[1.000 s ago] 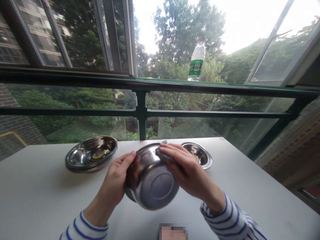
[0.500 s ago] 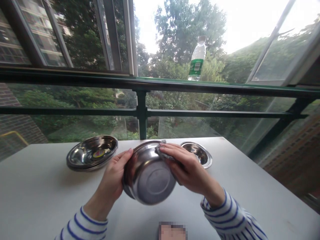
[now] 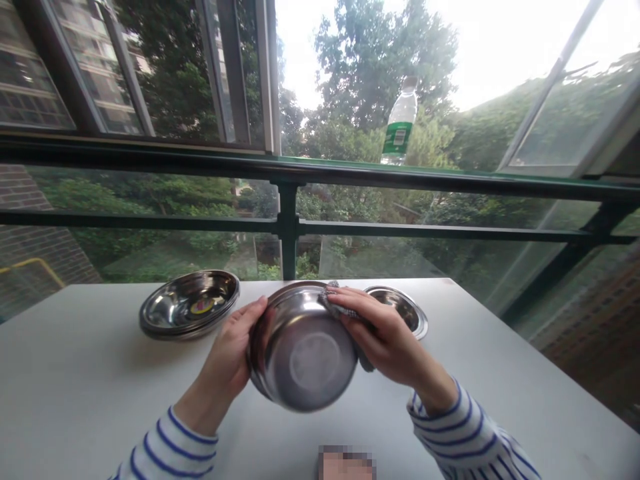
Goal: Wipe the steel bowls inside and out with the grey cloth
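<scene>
A shiny steel bowl [image 3: 305,360] is tilted above the table, its round base facing me. My left hand [image 3: 233,350] grips its left rim, thumb on the outer wall and the other fingers hidden behind. My right hand [image 3: 383,333] is closed on a grey patterned cloth [image 3: 343,303], pressing it against the bowl's upper right side near the rim. Part of the cloth hangs below the right palm. Behind my right hand, a smaller steel bowl [image 3: 417,320] sits on the table, partly covered by my fingers.
Several stacked steel bowls [image 3: 190,307] with a yellow sticker inside stand at the left of the white table [image 3: 90,380]. A dark green railing [image 3: 340,173] runs behind it. A green-labelled plastic bottle [image 3: 400,130] stands above the rail. A blurred patch [image 3: 347,463] covers something at the bottom edge.
The whole view has shifted slightly. Both hands keep their hold on the bowl and cloth; the bowl's base has turned a little, and more cloth shows below my right hand.
</scene>
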{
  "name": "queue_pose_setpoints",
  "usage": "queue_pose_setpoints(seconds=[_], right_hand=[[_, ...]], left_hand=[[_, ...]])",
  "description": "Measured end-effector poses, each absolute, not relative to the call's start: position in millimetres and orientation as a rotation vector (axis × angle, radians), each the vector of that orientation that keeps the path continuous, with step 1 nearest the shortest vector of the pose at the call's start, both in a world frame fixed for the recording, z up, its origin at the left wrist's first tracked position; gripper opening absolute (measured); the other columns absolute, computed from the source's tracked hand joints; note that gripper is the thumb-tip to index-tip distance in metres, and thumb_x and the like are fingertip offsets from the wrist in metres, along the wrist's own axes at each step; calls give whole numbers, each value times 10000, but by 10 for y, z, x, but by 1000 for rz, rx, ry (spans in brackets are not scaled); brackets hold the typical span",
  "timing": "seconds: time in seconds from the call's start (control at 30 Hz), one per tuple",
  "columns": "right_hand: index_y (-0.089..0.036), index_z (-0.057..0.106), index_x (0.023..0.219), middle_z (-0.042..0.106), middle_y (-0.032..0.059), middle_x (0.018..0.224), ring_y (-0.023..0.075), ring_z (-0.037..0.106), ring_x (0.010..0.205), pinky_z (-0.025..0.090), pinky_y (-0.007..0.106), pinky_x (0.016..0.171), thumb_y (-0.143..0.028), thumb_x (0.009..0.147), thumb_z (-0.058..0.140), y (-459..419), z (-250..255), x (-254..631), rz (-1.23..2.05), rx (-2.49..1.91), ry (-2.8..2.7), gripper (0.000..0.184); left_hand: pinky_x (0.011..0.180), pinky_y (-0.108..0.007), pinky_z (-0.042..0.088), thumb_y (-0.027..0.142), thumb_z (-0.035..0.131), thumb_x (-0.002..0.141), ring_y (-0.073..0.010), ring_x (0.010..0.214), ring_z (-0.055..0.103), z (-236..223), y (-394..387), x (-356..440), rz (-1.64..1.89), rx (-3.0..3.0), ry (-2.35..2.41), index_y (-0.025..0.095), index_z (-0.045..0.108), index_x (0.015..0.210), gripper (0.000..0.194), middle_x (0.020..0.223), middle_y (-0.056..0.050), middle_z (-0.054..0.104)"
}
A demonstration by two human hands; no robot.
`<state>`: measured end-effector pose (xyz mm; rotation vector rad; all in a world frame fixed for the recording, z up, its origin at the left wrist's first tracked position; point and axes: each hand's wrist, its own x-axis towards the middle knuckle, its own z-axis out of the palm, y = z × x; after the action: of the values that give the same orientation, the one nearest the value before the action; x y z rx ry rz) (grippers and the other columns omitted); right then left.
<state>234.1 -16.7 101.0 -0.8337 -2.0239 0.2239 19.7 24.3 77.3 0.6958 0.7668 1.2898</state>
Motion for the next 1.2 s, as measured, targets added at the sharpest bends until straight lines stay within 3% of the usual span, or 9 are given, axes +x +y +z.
queue_pose_setpoints(seconds=[0.13, 0.33, 0.5, 0.63, 0.87, 1.1, 1.2], right_hand=[[-226, 565, 1186, 603, 69, 1204, 194, 513, 1171, 426, 392, 992, -118, 873, 439, -129, 981, 2375, 237, -902, -1947, 354], [-226, 566, 1186, 606, 65, 1198, 190, 518, 1162, 413, 391, 1007, -111, 869, 448, -122, 947, 2308, 288, -816, -2004, 357], [-237, 530, 1242, 551, 65, 1278, 196, 464, 1227, 378, 404, 1045, -151, 897, 434, -120, 955, 2315, 273, -866, -1913, 367], [-247, 399, 1355, 424, 51, 1396, 197, 360, 1304, 309, 414, 1093, -179, 923, 389, -120, 871, 2244, 245, -879, -1921, 438], [-244, 159, 1447, 240, 59, 1491, 211, 208, 1370, 268, 443, 1107, -139, 924, 335, -154, 643, 2004, 36, -911, -1869, 561], [-245, 250, 1422, 363, 71, 1431, 219, 330, 1320, 326, 451, 1077, -158, 931, 336, -138, 691, 2122, 58, -968, -1778, 507], [-247, 231, 1427, 315, 69, 1457, 231, 288, 1340, 310, 474, 1080, -125, 917, 332, -179, 634, 2042, -4, -917, -1779, 534]], left_hand=[[586, -230, 550, 135, 489, 848, -137, 606, 661, 788, 281, 156, 1359, 599, 742, 96, 690, 828, 205, 692, -62, 712], [542, -228, 547, 118, 578, 790, -144, 549, 647, 735, 215, 230, 1182, 724, 756, 79, 692, 780, 121, 638, -64, 703], [618, -265, 569, 142, 427, 875, -159, 601, 677, 851, 297, 142, 1390, 563, 728, 98, 702, 812, 285, 688, -69, 728], [657, -274, 574, 150, 393, 889, -156, 570, 678, 914, 333, 91, 1459, 459, 722, 105, 696, 787, 323, 647, -56, 724], [759, -301, 560, 186, 396, 896, -204, 804, 696, 996, 281, 94, 1464, 327, 783, 126, 684, 840, 299, 659, -57, 724], [778, -351, 557, 161, 434, 878, -216, 775, 700, 1067, 190, 199, 1446, 273, 738, 87, 650, 1024, 271, 720, -72, 736], [784, -343, 554, 156, 425, 884, -210, 758, 703, 1067, 169, 208, 1439, 240, 753, 77, 643, 1033, 275, 684, -68, 732]])
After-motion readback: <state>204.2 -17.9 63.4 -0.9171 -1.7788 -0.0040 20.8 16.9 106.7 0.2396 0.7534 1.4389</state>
